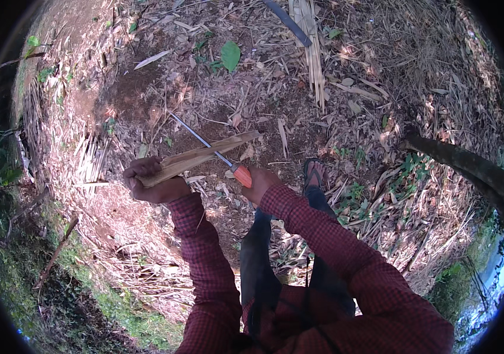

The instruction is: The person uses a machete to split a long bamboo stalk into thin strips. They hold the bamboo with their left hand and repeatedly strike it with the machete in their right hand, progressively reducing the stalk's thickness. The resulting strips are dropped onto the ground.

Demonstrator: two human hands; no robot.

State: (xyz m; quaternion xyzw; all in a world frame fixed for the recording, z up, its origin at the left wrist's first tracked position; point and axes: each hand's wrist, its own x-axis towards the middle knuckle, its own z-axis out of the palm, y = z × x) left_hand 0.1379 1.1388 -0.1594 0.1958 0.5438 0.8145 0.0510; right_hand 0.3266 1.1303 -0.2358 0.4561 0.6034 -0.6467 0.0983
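In my left hand [156, 180] is the near end of a pale split strip of wood [190, 159], with my fingers wrapped round it. The strip slants up to the right. My right hand [262, 184] grips the orange handle [242, 175] of a long, narrow-bladed knife [193, 133]. Its thin metal blade crosses the strip past its middle and points to the far left. The two halves of the strip look slightly parted near the blade; how deep the blade sits cannot be made out.
Dry leaves and plant scraps cover the ground. Long split strips [309, 56] lie at the far side beside a dark flat bar [288, 22]. A dark curved trunk [470, 162] stands at the right. My sandalled foot [315, 172] is just beyond my right hand.
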